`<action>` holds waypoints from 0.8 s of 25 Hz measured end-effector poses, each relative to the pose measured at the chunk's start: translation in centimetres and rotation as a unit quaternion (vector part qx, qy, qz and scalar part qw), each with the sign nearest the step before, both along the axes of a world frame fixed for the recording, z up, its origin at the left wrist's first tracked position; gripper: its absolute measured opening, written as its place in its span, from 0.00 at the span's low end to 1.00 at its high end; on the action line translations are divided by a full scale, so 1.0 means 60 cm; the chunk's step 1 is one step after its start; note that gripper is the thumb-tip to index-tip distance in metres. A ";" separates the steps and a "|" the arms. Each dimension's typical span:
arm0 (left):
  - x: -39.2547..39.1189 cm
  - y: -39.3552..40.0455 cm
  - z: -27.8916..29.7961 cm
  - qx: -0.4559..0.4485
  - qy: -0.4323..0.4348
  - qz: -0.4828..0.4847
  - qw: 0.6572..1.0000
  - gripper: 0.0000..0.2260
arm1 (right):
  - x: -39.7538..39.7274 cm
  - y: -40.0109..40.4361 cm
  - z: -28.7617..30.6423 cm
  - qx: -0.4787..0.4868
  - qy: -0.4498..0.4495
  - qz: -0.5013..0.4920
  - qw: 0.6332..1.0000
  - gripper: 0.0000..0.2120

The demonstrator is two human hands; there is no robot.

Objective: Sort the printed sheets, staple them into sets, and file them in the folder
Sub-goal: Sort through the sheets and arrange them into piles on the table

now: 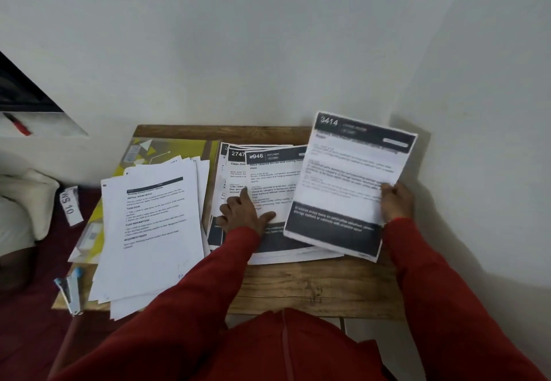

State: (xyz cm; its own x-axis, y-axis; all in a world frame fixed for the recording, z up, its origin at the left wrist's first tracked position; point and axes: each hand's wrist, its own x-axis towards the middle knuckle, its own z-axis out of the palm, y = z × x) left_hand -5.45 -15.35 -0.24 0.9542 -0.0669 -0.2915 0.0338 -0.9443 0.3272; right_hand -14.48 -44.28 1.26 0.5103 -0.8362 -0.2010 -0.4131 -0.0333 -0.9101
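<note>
My right hand (396, 201) grips the right edge of a printed sheet headed 3414 (343, 178), lifted and tilted above the table's right side. My left hand (246, 213) lies flat, fingers spread, on a fanned pile of dark-headed sheets (268, 169) numbered 2747 and 2946 at the table's middle. A second stack of plain text sheets (149, 231) sits to the left, overhanging the front edge. It partly covers a yellow and grey folder (173, 148) at the back left. A stapler (70, 289) with blue trim rests at the front left corner.
The small wooden table (313, 291) stands against a white wall, with a corner close on the right. A white label reading WS 10 (70, 206) lies left of the table over a dark red surface. A white cushion (24, 201) is at far left.
</note>
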 end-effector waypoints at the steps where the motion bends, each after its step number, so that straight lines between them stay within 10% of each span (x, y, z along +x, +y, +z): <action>1: 0.006 0.004 0.000 -0.005 0.008 0.009 1.000 0.41 | -0.003 -0.021 0.008 0.002 -0.008 -0.028 1.000 0.13; 13: 0.092 0.130 0.132 -0.422 -0.083 0.152 0.890 0.14 | 0.025 -0.048 0.051 -0.003 -0.154 -0.143 0.978 0.12; 20: 0.094 0.133 0.096 -0.376 -0.053 0.143 0.914 0.14 | 0.016 -0.030 0.032 -0.008 -0.182 -0.154 0.971 0.08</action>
State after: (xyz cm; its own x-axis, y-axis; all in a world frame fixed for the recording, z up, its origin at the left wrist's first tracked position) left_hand 0.19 -7.39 5.50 0.9843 0.0455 -0.1704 0.1740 -0.4081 0.8962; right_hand -13.53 -46.08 3.20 0.2701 -0.9620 -0.0393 -0.0565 0.0249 -0.9981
